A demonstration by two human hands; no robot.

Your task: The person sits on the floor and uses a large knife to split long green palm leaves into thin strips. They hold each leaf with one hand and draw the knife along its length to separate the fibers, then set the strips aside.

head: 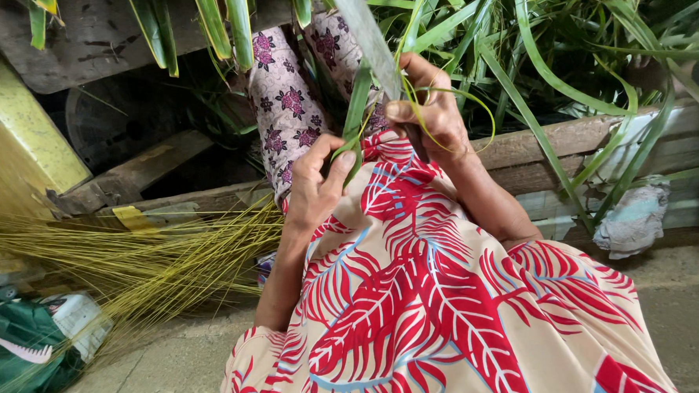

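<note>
My left hand (pixel 319 179) pinches a long green palm leaflet (pixel 356 110) near its lower end, above my lap. My right hand (pixel 428 113) grips the handle of a long knife, its grey blade (pixel 364 32) slanting up and to the left across the leaflet. A thin pale-green strip (pixel 456 99) curls away beside the right hand's fingers. Both hands work over my red-and-cream leaf-patterned dress (pixel 431 302), with my knees in purple-flowered fabric (pixel 286 107) beyond them.
A bundle of thin yellowish leaf midribs (pixel 127 257) lies on the ground at left. More green palm fronds (pixel 560 48) hang at top and right over wooden planks (pixel 572 143). A green bag (pixel 21 347) sits lower left, a crumpled cloth (pixel 631 221) at right.
</note>
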